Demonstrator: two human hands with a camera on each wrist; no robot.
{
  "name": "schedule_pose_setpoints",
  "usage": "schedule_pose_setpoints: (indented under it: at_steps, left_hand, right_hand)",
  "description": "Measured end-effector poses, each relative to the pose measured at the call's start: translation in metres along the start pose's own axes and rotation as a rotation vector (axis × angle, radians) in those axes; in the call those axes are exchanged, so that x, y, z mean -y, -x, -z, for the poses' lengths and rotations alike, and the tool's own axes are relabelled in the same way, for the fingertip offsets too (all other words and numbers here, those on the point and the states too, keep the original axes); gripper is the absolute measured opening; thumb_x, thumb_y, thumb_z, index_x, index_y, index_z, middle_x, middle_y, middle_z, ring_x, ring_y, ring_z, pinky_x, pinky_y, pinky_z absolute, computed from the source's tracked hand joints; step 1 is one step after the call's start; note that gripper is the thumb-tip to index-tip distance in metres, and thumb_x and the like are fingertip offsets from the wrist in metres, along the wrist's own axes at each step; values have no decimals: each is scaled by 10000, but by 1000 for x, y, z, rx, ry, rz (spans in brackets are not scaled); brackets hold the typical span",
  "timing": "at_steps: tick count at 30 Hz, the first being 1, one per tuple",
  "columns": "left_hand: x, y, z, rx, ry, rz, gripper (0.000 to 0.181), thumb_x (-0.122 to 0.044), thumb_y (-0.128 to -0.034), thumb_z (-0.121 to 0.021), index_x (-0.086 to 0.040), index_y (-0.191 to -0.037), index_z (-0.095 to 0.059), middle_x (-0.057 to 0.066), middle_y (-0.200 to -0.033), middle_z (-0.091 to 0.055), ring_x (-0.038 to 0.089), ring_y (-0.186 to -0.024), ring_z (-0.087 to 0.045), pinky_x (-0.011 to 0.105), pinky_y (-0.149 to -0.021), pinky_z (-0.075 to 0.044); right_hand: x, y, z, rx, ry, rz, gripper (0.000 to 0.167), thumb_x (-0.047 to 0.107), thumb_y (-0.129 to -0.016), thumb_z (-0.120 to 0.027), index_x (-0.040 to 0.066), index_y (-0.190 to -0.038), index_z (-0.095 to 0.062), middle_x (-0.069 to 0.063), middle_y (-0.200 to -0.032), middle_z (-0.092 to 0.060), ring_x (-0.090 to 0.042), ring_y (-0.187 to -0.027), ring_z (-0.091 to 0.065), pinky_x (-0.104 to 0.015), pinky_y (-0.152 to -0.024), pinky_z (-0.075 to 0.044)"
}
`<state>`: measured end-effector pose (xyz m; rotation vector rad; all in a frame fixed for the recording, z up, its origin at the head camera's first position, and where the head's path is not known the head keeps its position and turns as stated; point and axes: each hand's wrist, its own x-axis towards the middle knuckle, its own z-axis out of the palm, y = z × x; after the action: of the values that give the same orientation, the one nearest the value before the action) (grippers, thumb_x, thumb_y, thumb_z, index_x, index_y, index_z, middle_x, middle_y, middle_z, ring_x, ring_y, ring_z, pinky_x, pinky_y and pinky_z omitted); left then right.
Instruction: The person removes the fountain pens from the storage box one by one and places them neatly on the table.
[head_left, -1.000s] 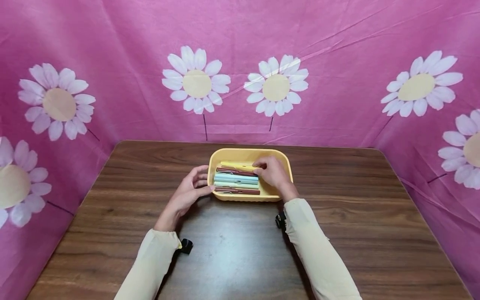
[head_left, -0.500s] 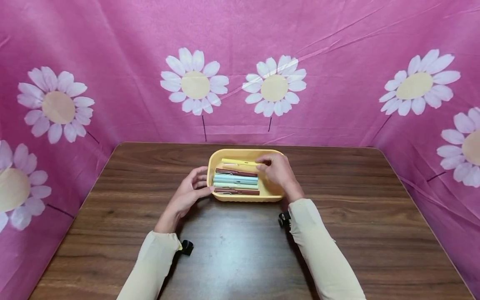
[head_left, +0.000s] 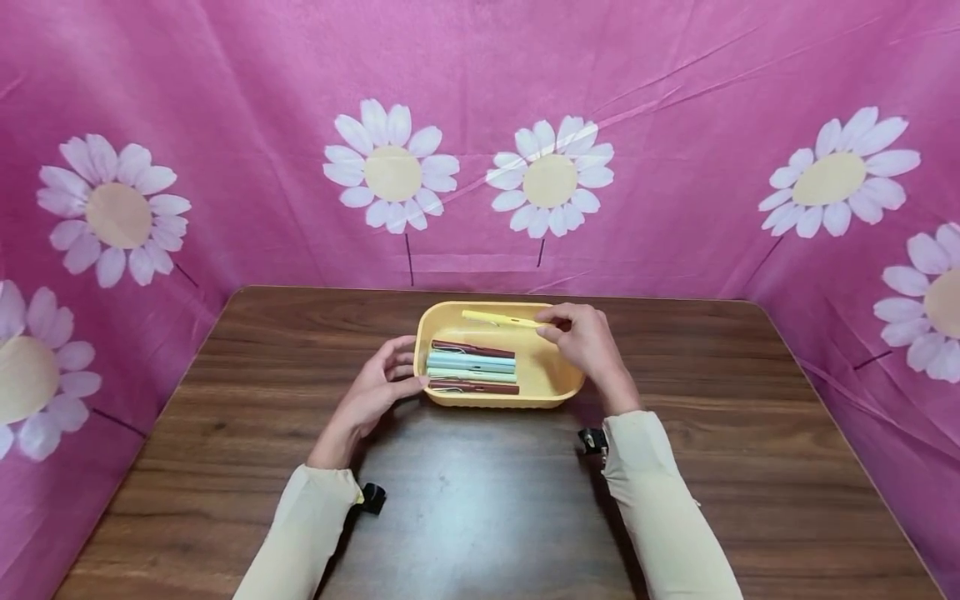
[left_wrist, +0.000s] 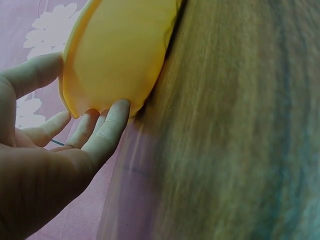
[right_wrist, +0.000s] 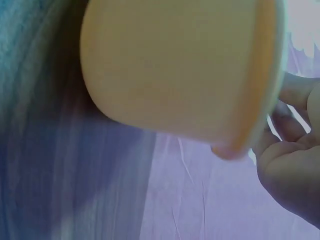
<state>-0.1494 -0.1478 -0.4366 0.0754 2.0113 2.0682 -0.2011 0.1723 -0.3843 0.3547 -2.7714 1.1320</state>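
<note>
In the head view a yellow tray-like bin stands on the table. My right hand pinches one end of a yellow pen between thumb and fingers, over the bin's far right part. Inside the bin, pens lie side by side at the left: a dark red pen, light blue pens, a pale green pen and another dark red pen nearest me. My left hand rests its extended fingertips on the bin's left end wall, thumb at the rim. The right wrist view hides the pen behind the bin.
The brown wood-grain table extends around the bin on both sides and toward me. A pink cloth with white flowers hangs behind and at both sides. Black wrist cameras sit at both cuffs.
My right hand has lifted the yellow pen away from the row and carried it to the right and slightly away from me. The left hand stays at the bin's left end.
</note>
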Motion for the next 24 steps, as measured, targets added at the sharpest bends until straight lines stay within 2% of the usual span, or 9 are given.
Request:
schedule_pose_setpoints:
  at_steps: [5,14,24]
  left_hand:
    - [1,0,-1,2,13,-12,741,70,-869,-696,-7,-1520,-351,314,-1389,-468,435,-1248,-503,255,-882,-561]
    - [0,1,-3,2,0,-9,726,58,-887,-692,-21,-1527,-357,306,-1398,-467,436,-1269,-497,249,-886,-555]
    - [1,2,-2,6,-16,-17,739,60,-889,-684,-11,-1539,-339,303,-1405,-461,433,-1262,-491,244,-890,-550]
  right_hand:
    - [-3,3,11,-34,12,25,142,72,-894,-776,48,-1033,-791,-121,-1016,-756,-265,-859,-641,-354,-702,-514]
    - [-17,11,28,-55,38,34,145,59,-909,-757,45,-1051,-786,-130,-1019,-750,-269,-855,-616,-374,-722,-489]
    - [-33,16,37,-44,49,44,141,65,-902,-765,49,-1042,-781,-132,-1011,-749,-296,-884,-631,-401,-754,-490]
